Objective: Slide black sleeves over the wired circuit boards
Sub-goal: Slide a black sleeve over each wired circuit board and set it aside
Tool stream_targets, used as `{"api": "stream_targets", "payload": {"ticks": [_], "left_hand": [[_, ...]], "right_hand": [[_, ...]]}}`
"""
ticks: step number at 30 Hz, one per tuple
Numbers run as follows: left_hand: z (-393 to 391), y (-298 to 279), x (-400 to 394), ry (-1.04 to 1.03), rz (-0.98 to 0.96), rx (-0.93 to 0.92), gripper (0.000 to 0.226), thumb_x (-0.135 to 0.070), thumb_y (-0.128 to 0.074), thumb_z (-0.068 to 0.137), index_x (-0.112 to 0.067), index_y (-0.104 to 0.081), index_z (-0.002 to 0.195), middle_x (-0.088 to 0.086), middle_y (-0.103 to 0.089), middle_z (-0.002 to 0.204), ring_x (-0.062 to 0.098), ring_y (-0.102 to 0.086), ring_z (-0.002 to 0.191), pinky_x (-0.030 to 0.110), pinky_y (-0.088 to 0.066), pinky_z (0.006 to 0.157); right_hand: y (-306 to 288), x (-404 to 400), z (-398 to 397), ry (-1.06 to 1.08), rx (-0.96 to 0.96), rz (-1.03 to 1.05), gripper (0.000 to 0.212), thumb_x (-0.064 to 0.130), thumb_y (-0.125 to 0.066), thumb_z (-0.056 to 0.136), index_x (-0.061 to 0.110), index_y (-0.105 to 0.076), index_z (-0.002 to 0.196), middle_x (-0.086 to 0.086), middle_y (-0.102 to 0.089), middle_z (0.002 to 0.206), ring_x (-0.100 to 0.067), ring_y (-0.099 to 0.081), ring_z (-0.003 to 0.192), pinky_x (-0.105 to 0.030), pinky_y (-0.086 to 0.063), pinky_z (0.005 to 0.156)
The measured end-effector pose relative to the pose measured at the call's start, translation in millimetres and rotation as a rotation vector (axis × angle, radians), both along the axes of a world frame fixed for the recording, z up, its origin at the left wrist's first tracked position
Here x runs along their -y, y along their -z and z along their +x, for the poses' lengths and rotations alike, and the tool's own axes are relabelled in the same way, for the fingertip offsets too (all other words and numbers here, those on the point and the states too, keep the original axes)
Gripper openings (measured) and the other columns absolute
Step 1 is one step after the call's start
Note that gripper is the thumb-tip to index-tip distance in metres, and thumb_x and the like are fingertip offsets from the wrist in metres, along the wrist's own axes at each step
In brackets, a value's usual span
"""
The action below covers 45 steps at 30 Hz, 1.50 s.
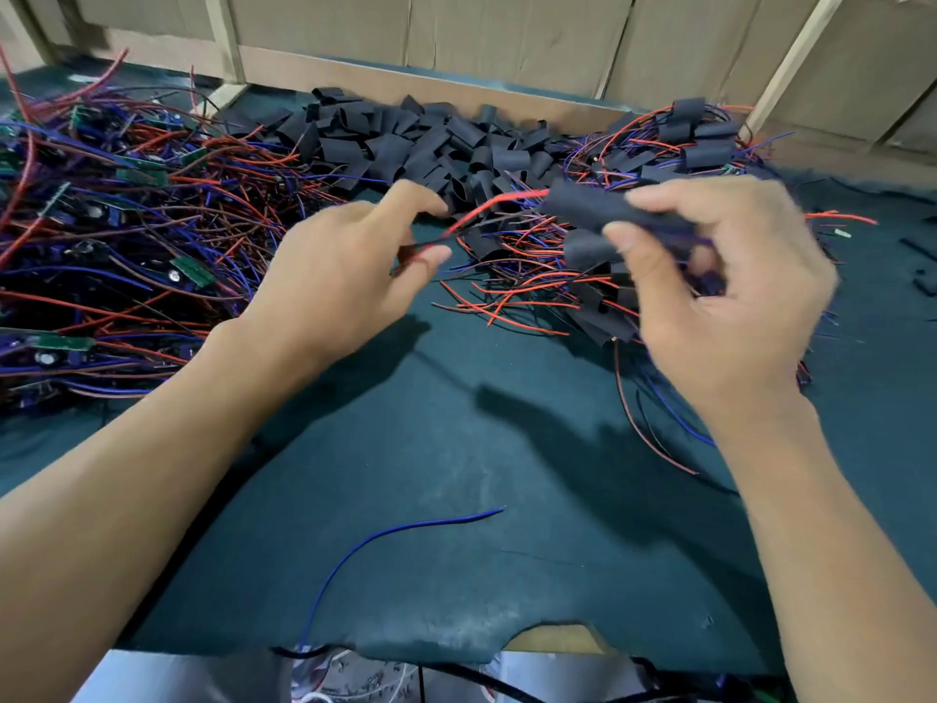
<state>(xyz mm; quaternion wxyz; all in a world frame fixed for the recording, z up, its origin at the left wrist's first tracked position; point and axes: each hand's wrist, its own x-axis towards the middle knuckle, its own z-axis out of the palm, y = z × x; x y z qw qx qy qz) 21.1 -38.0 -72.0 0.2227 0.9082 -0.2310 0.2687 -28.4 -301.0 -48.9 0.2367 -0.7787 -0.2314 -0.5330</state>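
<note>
My right hand pinches a black sleeve between thumb and forefinger, held above the table. Red and blue wires come out of the sleeve's left end. My left hand grips the ends of those wires between thumb and fingers. The board itself is hidden inside the sleeve. A pile of bare green circuit boards with red and blue wires lies on the left. Loose black sleeves are heaped at the back middle. Sleeved boards with wires lie at the back right.
A dark green mat covers the table. One loose blue wire lies on it near the front. Cardboard and wooden panels wall off the back. The mat's torn front edge shows a metal surface below.
</note>
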Motion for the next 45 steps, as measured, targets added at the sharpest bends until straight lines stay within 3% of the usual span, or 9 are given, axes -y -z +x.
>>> {"api": "stream_targets", "payload": {"ticks": [3,7,11,16,21,25,33,38,45], "left_hand": [[7,0,-5,-0.016,-0.004,-0.02,0.044,-0.042,-0.059,0.097,-0.02,-0.049,0.133,-0.006,-0.064,0.092,0.03,-0.058,0.092,0.046,-0.047,0.087],[11,10,-2,-0.18,0.263,-0.236,0.058,-0.052,-0.052,0.096,-0.018,-0.04,0.142,0.009,-0.061,0.123,0.037,-0.051,0.116,0.052,-0.041,0.096],[10,18,0,-0.311,0.459,-0.26,0.043,-0.048,-0.044,0.101,-0.018,-0.059,0.128,0.011,-0.055,0.126,0.037,-0.047,0.12,0.052,-0.037,0.098],[11,16,0,-0.292,0.444,-0.27,0.03,-0.031,-0.049,0.102,-0.013,-0.064,0.12,0.014,-0.057,0.116,0.038,-0.051,0.113,0.05,-0.04,0.095],[3,10,0,-0.33,0.386,-0.316,0.049,-0.052,-0.048,0.099,-0.009,-0.061,0.117,0.019,-0.055,0.113,0.042,-0.051,0.11,0.051,-0.045,0.093],[0,7,-3,-0.351,0.41,-0.354,0.048,-0.05,-0.05,0.095,-0.011,-0.058,0.123,0.019,-0.053,0.115,0.043,-0.051,0.11,0.052,-0.045,0.095],[-4,3,6,0.032,0.211,-0.237,0.041,-0.024,-0.064,0.096,-0.016,-0.056,0.135,0.013,-0.055,0.11,0.037,-0.056,0.105,0.046,-0.047,0.092],[-13,-5,14,0.157,0.029,-0.003,0.04,-0.026,-0.064,0.098,-0.011,-0.059,0.135,0.01,-0.063,0.101,0.033,-0.06,0.101,0.047,-0.05,0.089],[-19,-6,20,0.251,-0.161,0.071,0.051,-0.031,-0.061,0.1,-0.021,-0.042,0.147,-0.006,-0.06,0.107,0.016,-0.062,0.091,0.023,-0.047,0.082]], "right_hand": [[-1,21,6,0.089,0.056,0.05,0.013,0.021,-0.069,0.098,0.009,-0.071,0.104,0.019,-0.061,0.107,-0.025,-0.055,0.084,-0.034,-0.047,0.07],[5,48,18,0.235,-0.166,0.067,0.015,0.022,-0.068,0.094,0.013,-0.072,0.106,0.017,-0.064,0.105,-0.031,-0.054,0.096,-0.046,-0.05,0.084],[11,54,26,0.245,-0.263,0.039,0.015,0.015,-0.065,0.087,0.015,-0.072,0.1,0.01,-0.07,0.111,-0.032,-0.057,0.101,-0.054,-0.044,0.089],[11,48,25,0.292,-0.228,-0.002,0.028,0.022,-0.063,0.092,0.031,-0.076,0.115,0.005,-0.068,0.111,-0.033,-0.053,0.106,-0.042,-0.035,0.092],[12,49,28,0.317,-0.271,0.008,0.025,0.052,-0.067,0.094,0.037,-0.078,0.11,0.012,-0.068,0.116,-0.025,-0.052,0.109,-0.038,-0.028,0.092],[12,53,31,0.43,-0.298,0.087,0.022,0.047,-0.067,0.09,0.036,-0.078,0.107,0.016,-0.069,0.117,-0.024,-0.052,0.114,-0.037,-0.026,0.091],[9,42,27,0.493,-0.254,0.162,0.022,0.033,-0.06,0.096,0.031,-0.077,0.111,0.014,-0.068,0.123,-0.025,-0.051,0.119,-0.037,-0.029,0.095],[7,16,15,0.234,0.1,-0.004,0.018,0.013,-0.064,0.097,0.019,-0.078,0.105,0.0,-0.072,0.104,-0.031,-0.061,0.096,-0.049,-0.043,0.083],[27,-32,9,-0.231,-0.315,-0.261,0.02,0.009,-0.073,0.088,0.007,-0.077,0.107,-0.005,-0.073,0.108,-0.027,-0.068,0.099,-0.049,-0.047,0.086]]}}
